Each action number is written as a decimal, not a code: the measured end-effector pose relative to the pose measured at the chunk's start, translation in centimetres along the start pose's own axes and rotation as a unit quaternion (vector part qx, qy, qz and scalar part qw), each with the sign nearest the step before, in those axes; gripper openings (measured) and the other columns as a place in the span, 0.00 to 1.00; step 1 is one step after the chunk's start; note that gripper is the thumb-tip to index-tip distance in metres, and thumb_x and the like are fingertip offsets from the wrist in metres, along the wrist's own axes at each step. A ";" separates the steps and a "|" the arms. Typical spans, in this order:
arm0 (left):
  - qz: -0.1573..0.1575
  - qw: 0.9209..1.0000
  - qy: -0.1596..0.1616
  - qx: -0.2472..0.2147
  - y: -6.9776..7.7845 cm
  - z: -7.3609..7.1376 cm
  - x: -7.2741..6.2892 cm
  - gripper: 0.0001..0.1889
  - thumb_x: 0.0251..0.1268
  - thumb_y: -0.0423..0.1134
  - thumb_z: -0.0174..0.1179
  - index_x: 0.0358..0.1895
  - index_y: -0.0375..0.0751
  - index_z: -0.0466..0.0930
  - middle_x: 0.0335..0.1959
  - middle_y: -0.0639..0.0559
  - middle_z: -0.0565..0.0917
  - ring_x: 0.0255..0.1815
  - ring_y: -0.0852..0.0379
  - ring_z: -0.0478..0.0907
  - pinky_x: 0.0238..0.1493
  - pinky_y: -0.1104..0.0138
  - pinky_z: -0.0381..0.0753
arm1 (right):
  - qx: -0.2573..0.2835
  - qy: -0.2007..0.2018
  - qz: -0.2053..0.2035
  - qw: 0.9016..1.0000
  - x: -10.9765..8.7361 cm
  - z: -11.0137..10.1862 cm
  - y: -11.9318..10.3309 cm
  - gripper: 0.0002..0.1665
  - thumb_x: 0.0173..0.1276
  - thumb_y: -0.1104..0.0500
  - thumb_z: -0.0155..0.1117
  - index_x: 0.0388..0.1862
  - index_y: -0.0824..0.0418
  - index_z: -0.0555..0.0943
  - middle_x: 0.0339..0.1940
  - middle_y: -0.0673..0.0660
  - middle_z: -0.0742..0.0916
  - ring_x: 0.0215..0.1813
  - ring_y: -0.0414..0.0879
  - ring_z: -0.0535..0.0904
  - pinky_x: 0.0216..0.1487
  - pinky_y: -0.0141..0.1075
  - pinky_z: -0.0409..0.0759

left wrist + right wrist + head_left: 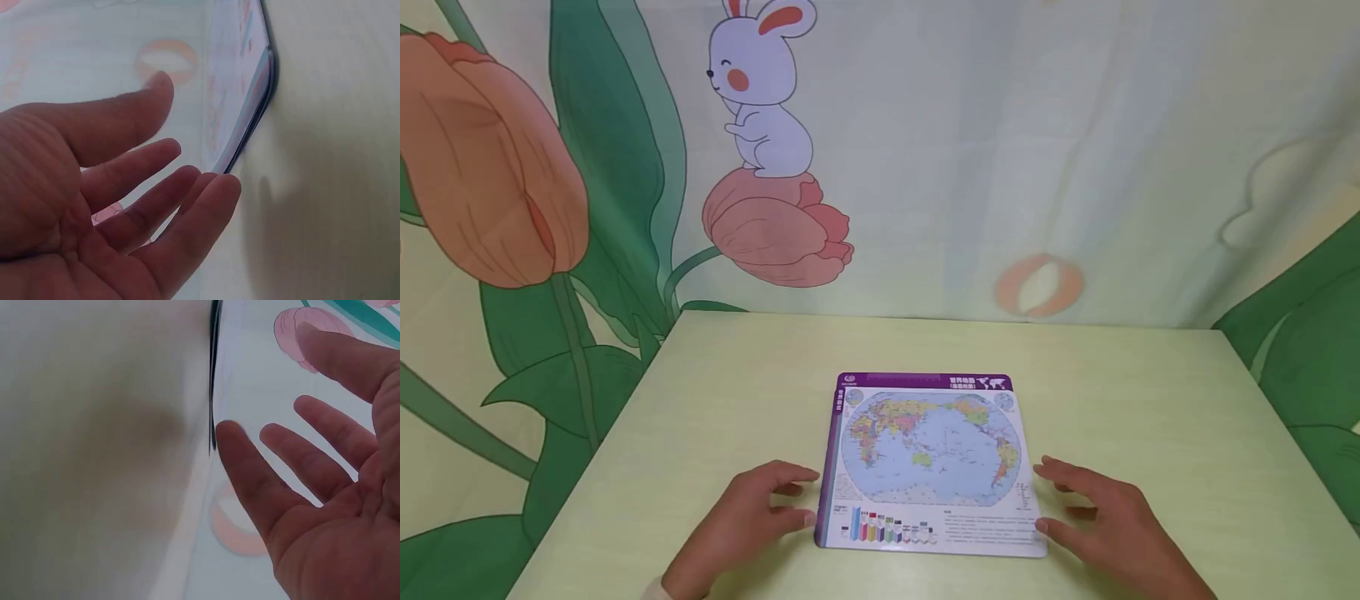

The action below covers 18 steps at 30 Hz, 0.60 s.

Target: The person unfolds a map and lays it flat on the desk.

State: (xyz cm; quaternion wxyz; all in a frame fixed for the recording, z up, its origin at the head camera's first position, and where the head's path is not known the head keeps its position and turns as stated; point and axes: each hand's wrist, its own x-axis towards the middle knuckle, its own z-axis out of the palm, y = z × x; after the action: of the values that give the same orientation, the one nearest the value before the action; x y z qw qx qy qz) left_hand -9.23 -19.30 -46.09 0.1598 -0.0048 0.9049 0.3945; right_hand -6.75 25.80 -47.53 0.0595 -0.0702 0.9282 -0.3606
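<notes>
A flat world map board (pixel 932 462) with a purple top border lies on the table in the head view. Beside its left edge is my left hand (pixel 748 512), thumb and fingers apart and pointing at the board. My right hand (pixel 1105 521) is at the opposite edge in the same loose pose, its fingertips very near or at the rim; contact is hard to tell. Neither palm holds anything. From the left wrist, the thin board (pixel 247 106) appears edge-on past the fingertips. The right wrist view likewise shows the board's dark edge (pixel 214 381) beside the index finger.
The pale yellow-green table (pixel 760 375) reaches back to a hanging curtain (pixel 940 167) printed with a rabbit and tulips. Table surface extends around the board on its left, right and far sides.
</notes>
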 end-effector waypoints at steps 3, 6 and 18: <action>-0.001 1.000 -0.005 -0.005 -0.1 0.6 0.1 0.23 0.57 0.39 0.80 0.57 0.54 0.88 0.57 0.56 0.86 0.58 0.50 0.84 0.59 0.50 0.87 | 0.017 -0.023 0.032 0.999 0.1 0.4 -0.3 0.38 0.60 0.46 0.84 0.70 0.45 0.82 0.75 0.52 0.81 0.64 0.54 0.87 0.54 0.37 0.89; 0.009 1.000 -0.011 -0.009 -0.4 1.3 0.2 0.25 0.53 0.36 0.82 0.56 0.52 0.88 0.57 0.56 0.86 0.57 0.51 0.84 0.58 0.53 0.88 | 0.003 -0.034 0.044 0.998 0.1 0.8 -0.5 0.39 0.58 0.47 0.85 0.69 0.44 0.83 0.75 0.52 0.82 0.65 0.55 0.86 0.57 0.41 0.88; 0.066 0.995 -0.042 -0.060 -0.3 2.3 -0.3 0.28 0.46 0.30 0.83 0.56 0.36 0.87 0.57 0.45 0.81 0.48 0.53 0.83 0.50 0.67 0.87 | -0.047 -0.044 0.039 0.997 -0.2 2.2 -1.1 0.43 0.56 0.47 0.85 0.72 0.48 0.81 0.70 0.51 0.85 0.70 0.52 0.82 0.69 0.52 0.80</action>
State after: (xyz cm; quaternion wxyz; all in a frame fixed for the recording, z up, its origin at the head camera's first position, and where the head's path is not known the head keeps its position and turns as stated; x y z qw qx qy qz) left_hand -8.20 -17.89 -47.72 0.1704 0.0623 0.8704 0.4577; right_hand -6.14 23.56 -48.43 0.1105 -0.0527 0.9425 -0.3109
